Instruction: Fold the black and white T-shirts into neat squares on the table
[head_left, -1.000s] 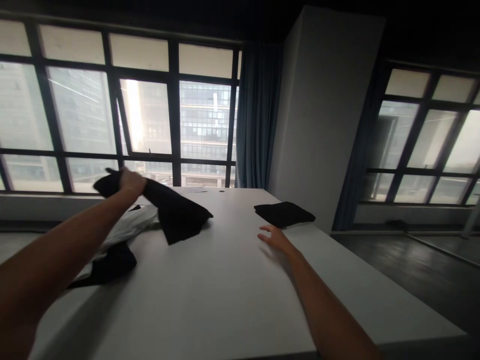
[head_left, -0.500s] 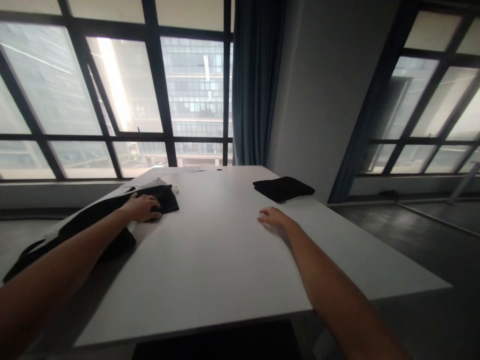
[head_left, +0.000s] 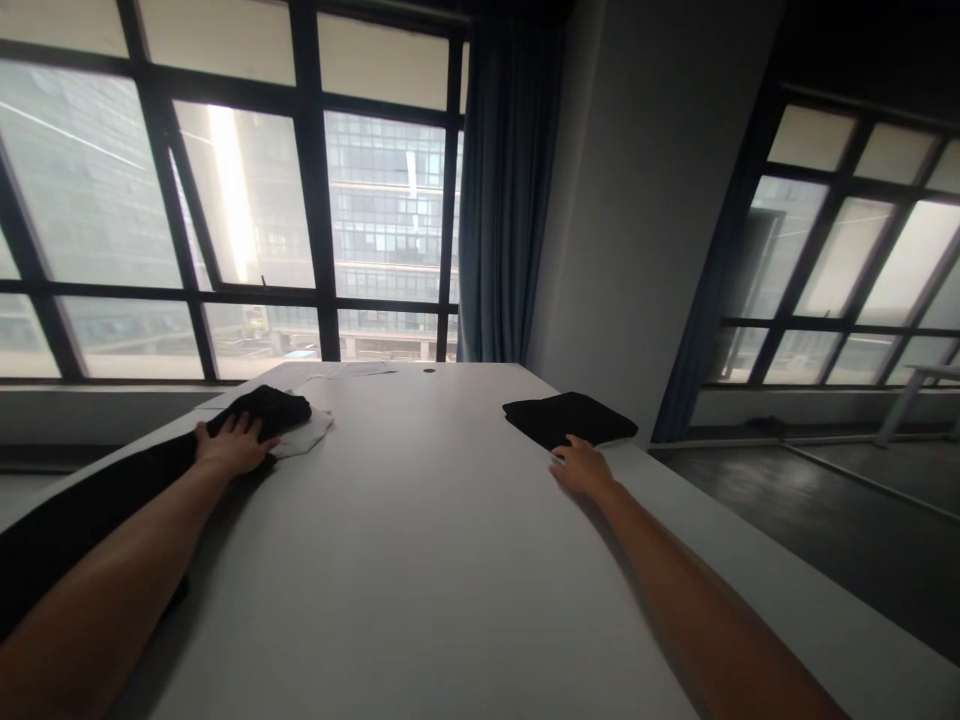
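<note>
Fabric (head_left: 97, 500) sprawls black and rumpled; folded cloth (head_left: 570, 417) lies black, flat.

There were two grips, a left hand (head_left: 234, 447) and a right hand (head_left: 583, 468), and one desk (head_left: 420, 580). Right of centre lay one folded black bundle (head_left: 568, 416). Overlapping pieces of black cloth (head_left: 135, 475) at left could not be counted. One curtain (head_left: 510, 200) hung upper centre, another (head_left: 690, 350) at right.

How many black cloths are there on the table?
2 are clearly visible: a loose cloth under the left hand, and a folded cloth by the right hand. More may be hidden under the loose cloth.
</note>
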